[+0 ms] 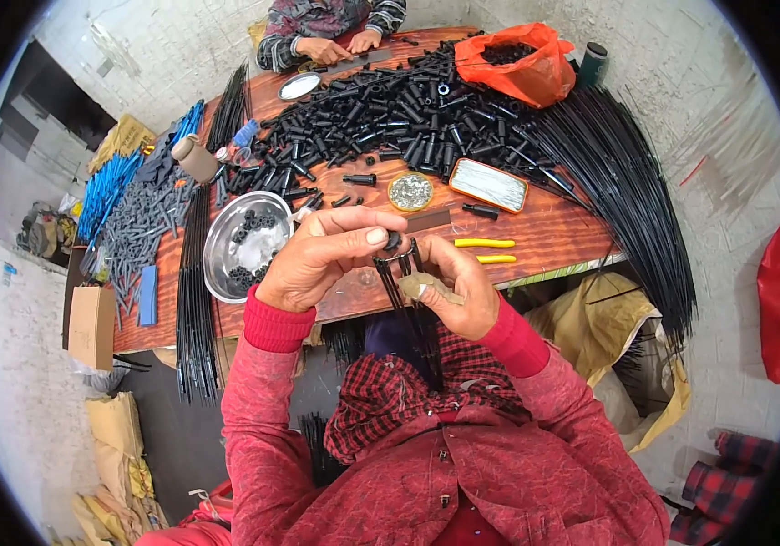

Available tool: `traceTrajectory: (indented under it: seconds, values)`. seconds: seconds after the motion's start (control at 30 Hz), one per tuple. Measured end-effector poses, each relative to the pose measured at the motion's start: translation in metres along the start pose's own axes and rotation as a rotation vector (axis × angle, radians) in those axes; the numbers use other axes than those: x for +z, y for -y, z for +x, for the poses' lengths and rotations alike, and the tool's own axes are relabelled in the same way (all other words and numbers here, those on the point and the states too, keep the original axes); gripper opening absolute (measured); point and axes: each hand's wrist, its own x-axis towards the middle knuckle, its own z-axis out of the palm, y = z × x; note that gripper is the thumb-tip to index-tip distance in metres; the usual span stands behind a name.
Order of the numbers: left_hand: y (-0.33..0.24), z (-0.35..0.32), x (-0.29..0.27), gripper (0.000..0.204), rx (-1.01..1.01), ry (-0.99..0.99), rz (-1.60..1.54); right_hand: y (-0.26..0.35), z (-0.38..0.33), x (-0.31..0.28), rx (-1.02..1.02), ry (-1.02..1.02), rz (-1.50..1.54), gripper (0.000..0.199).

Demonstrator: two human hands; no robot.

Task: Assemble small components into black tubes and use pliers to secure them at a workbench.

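My left hand (324,259) pinches a small round black plastic piece (393,241) between thumb and fingers. Just beside it, my right hand (463,289) grips a few thin black rods (419,332) near their upper ends; the rods hang down toward my lap. A thin wire loop seems to join the rod tops, though it is partly hidden by my fingers. Tan tape (431,288) wraps my right thumb. Yellow-handled pliers (486,244) lie right of my hands. Left of them, a metal bowl (217,259) holds small black parts.
Black plastic tubes (390,118) are heaped across the wooden table (558,232). A round tin (410,191) and a tray of thin wires (490,185) stand ahead. Long black rods (622,173) overhang the right edge. Opposite, a person's hands (340,47) work. An orange bag (522,77) sits far right.
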Motion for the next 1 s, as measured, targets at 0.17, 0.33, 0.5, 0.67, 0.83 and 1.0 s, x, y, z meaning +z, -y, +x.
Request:
traceTrajectory:
  seconds: [0.17, 0.33, 0.5, 0.67, 0.83, 1.0]
  values:
    - [0.001, 0.001, 0.005, 0.031, 0.097, 0.025, -0.144, -0.005, 0.0, -0.003, 0.04, 0.006, -0.082, 0.036]
    - [0.003, 0.0, -0.002, 0.029, 0.067, 0.041, -0.126, -0.005, 0.001, 0.004, -0.037, -0.055, -0.138, 0.027]
    - [0.007, 0.003, -0.007, 0.03, 0.052, 0.058, -0.182, -0.005, 0.002, 0.007, -0.092, -0.11, -0.098, 0.022]
    - [0.006, 0.006, -0.008, 0.032, 0.075, 0.107, -0.211, -0.002, 0.001, 0.006, -0.073, -0.117, -0.164, 0.022]
    - [0.001, 0.011, -0.002, 0.027, 0.096, 0.125, -0.121, -0.008, 0.001, 0.003, -0.097, -0.131, -0.166, 0.023]
    - [0.002, 0.013, -0.002, 0.021, 0.107, 0.139, -0.12, -0.001, 0.002, 0.003, -0.111, -0.118, -0.198, 0.022]
